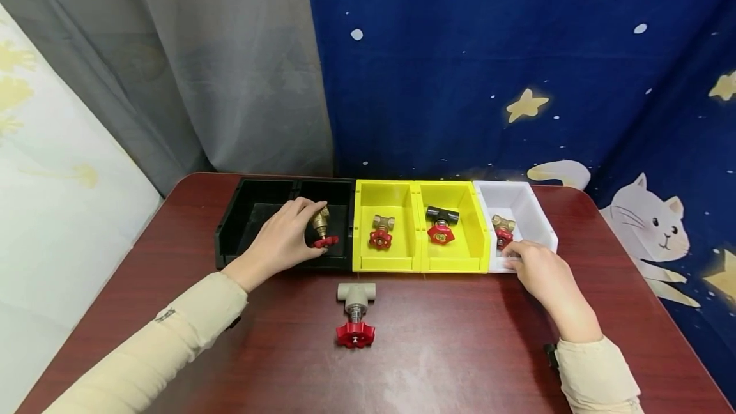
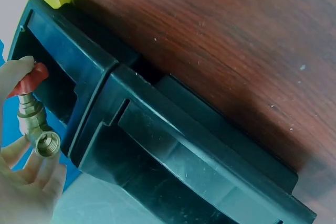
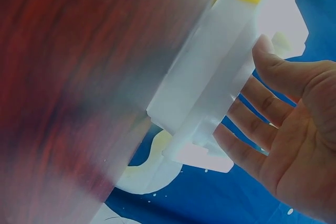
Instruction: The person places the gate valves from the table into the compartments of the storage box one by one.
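Observation:
My left hand holds a brass valve with a red handwheel over the right-hand black bin. In the left wrist view, the thumb is on the handwheel and the fingers are around the brass body, its threaded mouth showing. At the far right, my right hand reaches over the front of the white bin. Its fingertips are close to another brass valve with a red handwheel, lying inside. The right wrist view shows the fingers spread, with the thumb at the bin's rim.
Between the hands stand two yellow bins, one with a brass valve, the other with a black tee valve. A grey tee valve with a red handwheel lies on the table in front. A blue curtain hangs behind the bins.

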The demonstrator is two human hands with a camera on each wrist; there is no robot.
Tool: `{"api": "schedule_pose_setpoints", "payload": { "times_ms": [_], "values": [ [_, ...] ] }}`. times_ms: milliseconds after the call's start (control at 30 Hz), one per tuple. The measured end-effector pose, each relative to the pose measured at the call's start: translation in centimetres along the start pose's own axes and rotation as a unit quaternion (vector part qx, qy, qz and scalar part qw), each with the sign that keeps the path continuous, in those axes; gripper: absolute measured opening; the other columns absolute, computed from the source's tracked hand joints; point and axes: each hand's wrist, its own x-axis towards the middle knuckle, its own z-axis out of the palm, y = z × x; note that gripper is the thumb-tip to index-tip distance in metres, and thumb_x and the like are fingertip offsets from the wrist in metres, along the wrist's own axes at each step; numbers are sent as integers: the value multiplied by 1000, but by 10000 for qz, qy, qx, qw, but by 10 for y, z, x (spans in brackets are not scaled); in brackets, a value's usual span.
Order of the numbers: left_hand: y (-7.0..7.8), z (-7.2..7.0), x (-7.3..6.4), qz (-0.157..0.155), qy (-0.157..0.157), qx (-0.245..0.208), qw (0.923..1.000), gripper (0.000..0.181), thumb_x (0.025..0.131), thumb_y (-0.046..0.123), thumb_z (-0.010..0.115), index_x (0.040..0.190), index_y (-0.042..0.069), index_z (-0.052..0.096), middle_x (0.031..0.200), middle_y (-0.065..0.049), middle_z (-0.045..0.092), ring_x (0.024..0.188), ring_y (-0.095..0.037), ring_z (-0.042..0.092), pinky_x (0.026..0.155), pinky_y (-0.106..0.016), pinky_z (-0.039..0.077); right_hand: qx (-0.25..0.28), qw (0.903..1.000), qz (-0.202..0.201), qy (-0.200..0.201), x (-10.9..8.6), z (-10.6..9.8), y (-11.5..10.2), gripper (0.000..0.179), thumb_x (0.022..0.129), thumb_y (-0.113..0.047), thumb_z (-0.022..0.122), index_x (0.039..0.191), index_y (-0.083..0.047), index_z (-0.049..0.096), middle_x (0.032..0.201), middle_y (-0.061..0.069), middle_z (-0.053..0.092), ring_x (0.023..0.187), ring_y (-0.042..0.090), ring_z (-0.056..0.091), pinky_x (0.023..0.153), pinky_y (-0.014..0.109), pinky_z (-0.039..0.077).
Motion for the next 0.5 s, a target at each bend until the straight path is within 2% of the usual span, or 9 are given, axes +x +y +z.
{"api": "schedule_pose_setpoints", "payload": {
  "times_ms": [200, 500],
  "values": [
    [-4, 2, 9, -88, -226, 35, 9997, 89, 71, 32, 91, 144, 3, 50, 128, -14, 55, 110, -29, 54, 86, -46, 53, -5, 10000, -39, -7, 1, 0, -3, 6, 88, -7, 73, 95, -7, 72, 98, 16, 69, 86, 35, 62, 77, 58, 51],
    [-3, 9, 25, -438, -885, -216, 9949, 87, 74, 32, 89, 145, 4, 48, 127, -14, 54, 114, -30, 52, 89, -46, 52, -31, 10000, -85, 22, 0, 0, 0, 6, 88, -6, 72, 94, -7, 72, 99, 17, 69, 86, 35, 63, 75, 59, 51]
  ]
}}
